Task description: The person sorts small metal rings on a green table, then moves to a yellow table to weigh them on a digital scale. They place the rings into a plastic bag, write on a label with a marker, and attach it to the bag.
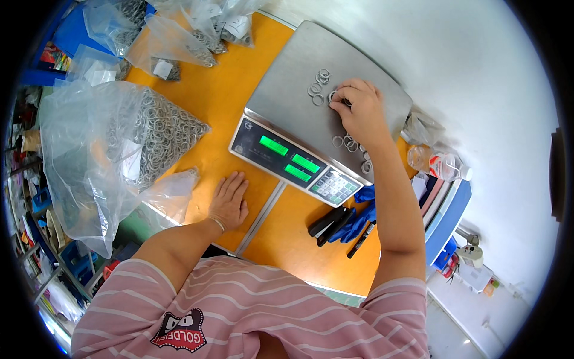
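Observation:
My right hand (pixel 360 109) is over the steel pan of a counting scale (pixel 287 78), thumb and fingertips pinched on a metal ring (pixel 332 96). Just left of those fingers lies a small group of loose metal rings (pixel 315 88) on the pan. More rings (pixel 349 143) rest near the pan's front right edge, partly hidden by my right wrist. The scale's front panel (pixel 293 161) has three lit green displays and a keypad. My left hand (pixel 229 200) lies flat on the orange table (pixel 263 221), fingers stretched, holding nothing.
A large clear bag of metal rings (pixel 164 134) lies left of the scale. Several smaller bags (pixel 173 45) sit at the back left. A black stapler (pixel 330 225), blue cloth (pixel 363 218) and black marker (pixel 361 240) lie before the scale. A plastic bottle (pixel 439 163) is at right, by the wall.

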Motion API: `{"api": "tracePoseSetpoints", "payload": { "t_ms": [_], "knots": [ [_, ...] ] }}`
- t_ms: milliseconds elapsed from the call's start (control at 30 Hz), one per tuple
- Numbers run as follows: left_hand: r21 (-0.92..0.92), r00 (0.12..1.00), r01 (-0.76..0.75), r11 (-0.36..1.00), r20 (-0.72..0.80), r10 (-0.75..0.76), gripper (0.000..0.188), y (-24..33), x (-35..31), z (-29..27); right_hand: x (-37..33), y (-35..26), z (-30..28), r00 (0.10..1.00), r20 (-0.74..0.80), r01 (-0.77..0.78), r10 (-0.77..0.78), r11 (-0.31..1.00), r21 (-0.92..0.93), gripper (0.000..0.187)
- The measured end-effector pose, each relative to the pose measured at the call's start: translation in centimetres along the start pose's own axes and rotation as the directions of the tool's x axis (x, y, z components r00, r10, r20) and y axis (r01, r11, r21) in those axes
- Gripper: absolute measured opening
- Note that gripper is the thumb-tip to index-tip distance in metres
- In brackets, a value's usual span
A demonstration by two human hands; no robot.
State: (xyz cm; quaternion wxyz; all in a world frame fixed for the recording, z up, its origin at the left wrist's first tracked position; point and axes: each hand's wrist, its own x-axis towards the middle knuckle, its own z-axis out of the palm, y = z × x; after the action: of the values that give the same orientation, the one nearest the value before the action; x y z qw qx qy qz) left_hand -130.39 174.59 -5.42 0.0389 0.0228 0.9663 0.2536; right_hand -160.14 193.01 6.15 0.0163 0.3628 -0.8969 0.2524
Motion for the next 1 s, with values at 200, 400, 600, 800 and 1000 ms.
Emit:
{"api": "tracePoseSetpoints", "payload": {
  "t_ms": [200, 400, 600, 800, 1000],
  "knots": [
    [-0.001, 1.0, -0.002, 1.0, -0.01, 0.002, 0.051, 0.0, 0.0, 0.1, -0.3, 0.6, 0.2, 0.997, 0.015, -0.072, 0.071, 0.996, 0.051, 0.007],
    [-0.001, 1.0, -0.007, 1.0, -0.014, 0.007, 0.052, -0.3, 0.0, 0.2, -0.7, 1.2, -1.1, 0.997, 0.014, -0.071, 0.072, 0.993, -0.096, 0.007],
    [-0.018, 1.0, -0.006, 1.0, -0.005, 0.006, 0.053, -0.1, 0.0, 0.2, -0.9, -0.7, -1.0, 0.988, -0.096, 0.118, -0.121, 0.992, -0.032, 0.013],
    [-0.012, 1.0, -0.015, 1.0, -0.009, 0.014, 0.053, -0.4, -0.1, 0.3, -1.6, -0.3, 1.2, 0.973, -0.078, 0.212, -0.216, 0.975, -0.064, 0.011],
    [-0.014, 1.0, -0.005, 1.0, -0.017, 0.004, 0.051, -0.2, 0.0, 0.1, -1.7, 0.1, -0.7, 0.985, -0.111, 0.122, -0.133, 0.988, -0.1, 0.015]
  ]
}}
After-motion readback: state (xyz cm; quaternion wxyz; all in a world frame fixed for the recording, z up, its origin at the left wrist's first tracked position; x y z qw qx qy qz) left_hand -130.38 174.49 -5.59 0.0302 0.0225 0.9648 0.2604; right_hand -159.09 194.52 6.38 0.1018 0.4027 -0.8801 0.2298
